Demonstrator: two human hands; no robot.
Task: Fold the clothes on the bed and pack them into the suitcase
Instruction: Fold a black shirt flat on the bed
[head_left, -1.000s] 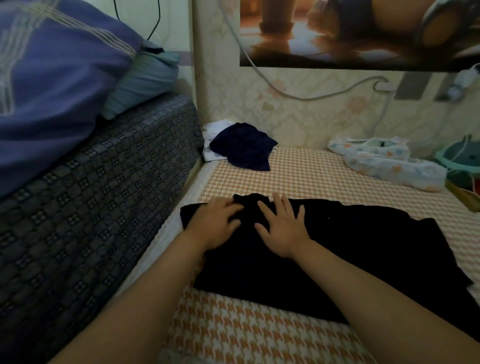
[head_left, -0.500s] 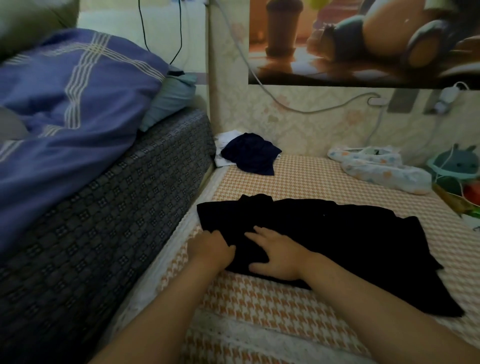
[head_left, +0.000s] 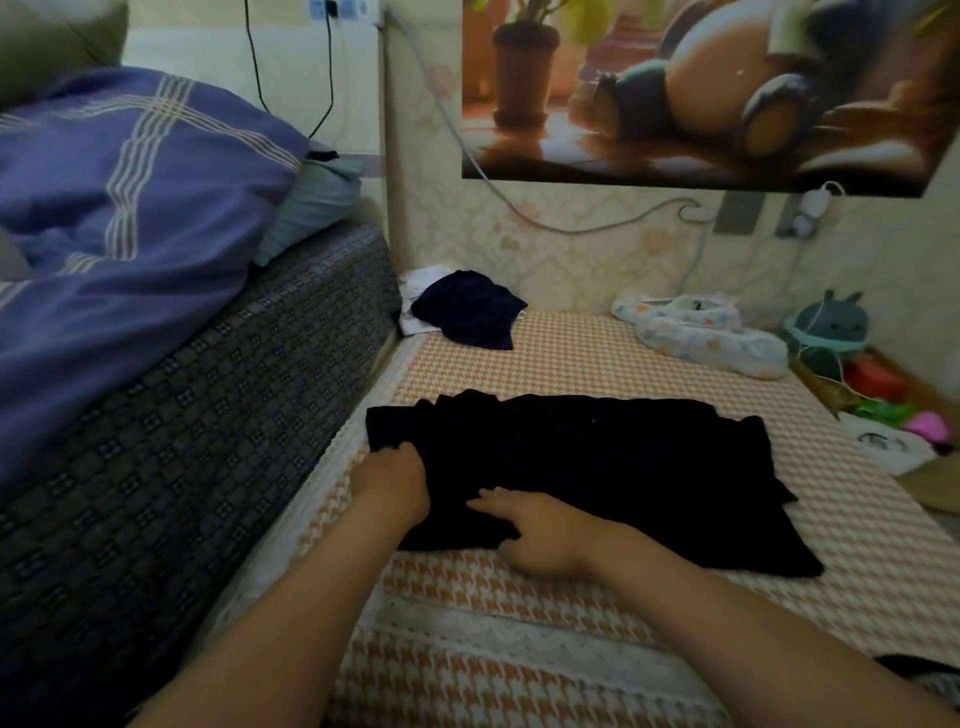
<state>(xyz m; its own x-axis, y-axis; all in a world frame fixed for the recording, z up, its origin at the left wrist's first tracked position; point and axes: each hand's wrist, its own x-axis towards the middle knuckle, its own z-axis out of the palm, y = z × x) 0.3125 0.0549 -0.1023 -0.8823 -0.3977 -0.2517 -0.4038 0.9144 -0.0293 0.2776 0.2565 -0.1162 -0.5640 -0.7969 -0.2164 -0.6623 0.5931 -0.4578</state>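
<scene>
Orange houndstooth sheet (head_left: 519, 686) fills the near view, and both forearms reach out over it. Left hand (head_left: 392, 486) is at the left end of the black garment (head_left: 597, 467), fingers curled into the cloth and gripping that edge. Right hand (head_left: 540, 535) sits just beside it on the near hem, fingers laid out almost straight and pressing flat, pointing left. The garment lies spread on the sheet, long axis running left to right, so nearly all of it stretches away to the right of both hands. A fold from here likely means carrying that left end over rightwards, and the left hand is the nearer one. Further back, a navy garment (head_left: 467, 314) waits crumpled by the wall. No suitcase in view.
</scene>
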